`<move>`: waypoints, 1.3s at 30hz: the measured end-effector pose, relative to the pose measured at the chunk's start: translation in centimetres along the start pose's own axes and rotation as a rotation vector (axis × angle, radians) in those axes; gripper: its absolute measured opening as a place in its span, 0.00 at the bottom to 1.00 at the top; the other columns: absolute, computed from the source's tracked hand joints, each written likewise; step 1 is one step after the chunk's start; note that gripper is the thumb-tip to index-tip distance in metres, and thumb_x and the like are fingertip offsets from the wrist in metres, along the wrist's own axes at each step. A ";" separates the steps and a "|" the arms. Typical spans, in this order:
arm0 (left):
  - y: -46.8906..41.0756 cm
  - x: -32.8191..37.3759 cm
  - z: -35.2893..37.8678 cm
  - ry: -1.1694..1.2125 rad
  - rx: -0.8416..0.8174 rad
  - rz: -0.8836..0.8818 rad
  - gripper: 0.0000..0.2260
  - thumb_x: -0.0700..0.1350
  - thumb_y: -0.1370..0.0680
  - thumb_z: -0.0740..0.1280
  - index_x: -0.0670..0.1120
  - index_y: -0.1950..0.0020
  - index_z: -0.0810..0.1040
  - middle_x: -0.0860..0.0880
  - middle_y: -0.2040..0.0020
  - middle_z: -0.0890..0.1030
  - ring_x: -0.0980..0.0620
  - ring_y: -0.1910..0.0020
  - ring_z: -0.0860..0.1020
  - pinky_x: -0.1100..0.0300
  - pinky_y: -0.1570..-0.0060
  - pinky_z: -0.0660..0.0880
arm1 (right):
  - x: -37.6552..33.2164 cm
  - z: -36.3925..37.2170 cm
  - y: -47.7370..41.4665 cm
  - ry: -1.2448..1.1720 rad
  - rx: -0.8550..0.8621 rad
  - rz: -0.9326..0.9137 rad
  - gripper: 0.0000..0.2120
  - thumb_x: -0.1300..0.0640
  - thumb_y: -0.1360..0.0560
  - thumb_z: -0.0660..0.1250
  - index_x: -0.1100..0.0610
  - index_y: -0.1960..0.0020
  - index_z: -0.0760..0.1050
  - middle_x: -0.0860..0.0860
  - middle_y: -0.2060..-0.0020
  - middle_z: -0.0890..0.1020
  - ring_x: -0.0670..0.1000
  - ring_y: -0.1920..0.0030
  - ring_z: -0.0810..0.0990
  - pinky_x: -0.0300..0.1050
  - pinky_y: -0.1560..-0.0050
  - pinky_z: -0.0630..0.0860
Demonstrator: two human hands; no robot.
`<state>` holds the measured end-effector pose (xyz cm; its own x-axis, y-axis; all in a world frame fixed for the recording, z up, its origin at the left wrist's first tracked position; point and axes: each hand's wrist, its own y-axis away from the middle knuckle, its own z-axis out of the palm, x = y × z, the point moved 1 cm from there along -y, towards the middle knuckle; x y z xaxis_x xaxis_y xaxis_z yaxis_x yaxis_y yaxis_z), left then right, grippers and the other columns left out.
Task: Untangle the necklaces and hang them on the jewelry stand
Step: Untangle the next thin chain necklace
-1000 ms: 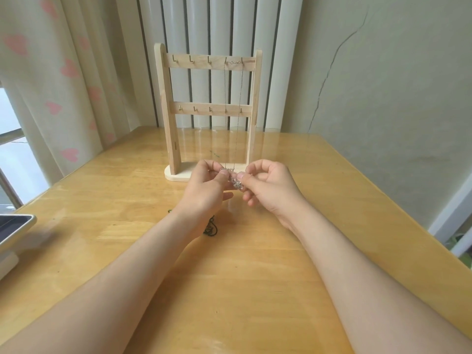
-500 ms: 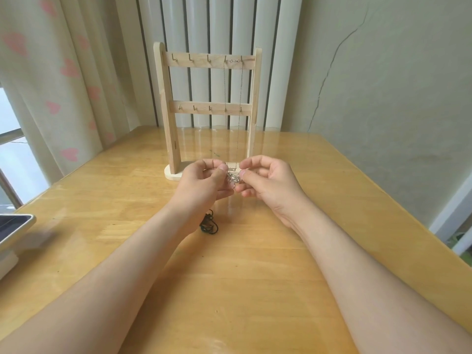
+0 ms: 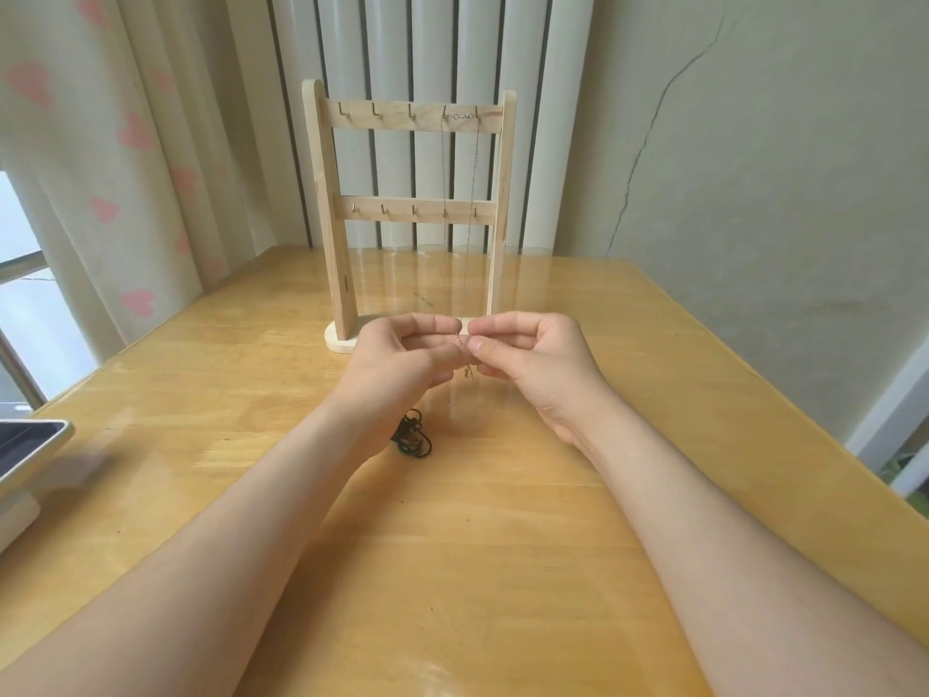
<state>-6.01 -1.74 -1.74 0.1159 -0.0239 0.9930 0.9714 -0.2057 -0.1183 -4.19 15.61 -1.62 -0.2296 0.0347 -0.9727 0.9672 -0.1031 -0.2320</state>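
While the chain [image 3: 444,163] is hanging from the stand [image 3: 329,193] above the grip, left hand [image 3: 397,357] and right hand [image 3: 533,357] are pinching its tail; cord [image 3: 413,439] is lying tangled by the left wrist, looking unhung.

The silver chain [image 3: 473,193] is too fine to trace where it enters the fingertips [image 3: 475,344]; the pinch point is hidden. Behind the fingers, the stand base [image 3: 338,339] is partly covered. Below them, the left hand [image 3: 397,359] and its wrist hide part of the black cord [image 3: 417,442]. Far left of the fingers, the picture's edge cuts off the device [image 3: 25,450].
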 end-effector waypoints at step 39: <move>-0.4 -0.4 -0.2 -0.305 -0.006 0.147 0.10 0.46 0.15 0.64 0.44 0.51 0.81 0.54 0.58 0.82 0.58 0.58 0.79 0.71 0.64 0.71 | -0.4 0.6 0.0 0.325 0.060 -0.219 0.11 0.64 0.22 0.73 0.50 0.48 0.78 0.51 0.50 0.83 0.54 0.65 0.87 0.49 0.63 0.80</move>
<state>-6.46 -1.80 -2.06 0.3120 0.2404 0.9192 0.9387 -0.2276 -0.2591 -4.18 15.02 -1.24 -0.3744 0.3746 -0.8482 0.8887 -0.1161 -0.4435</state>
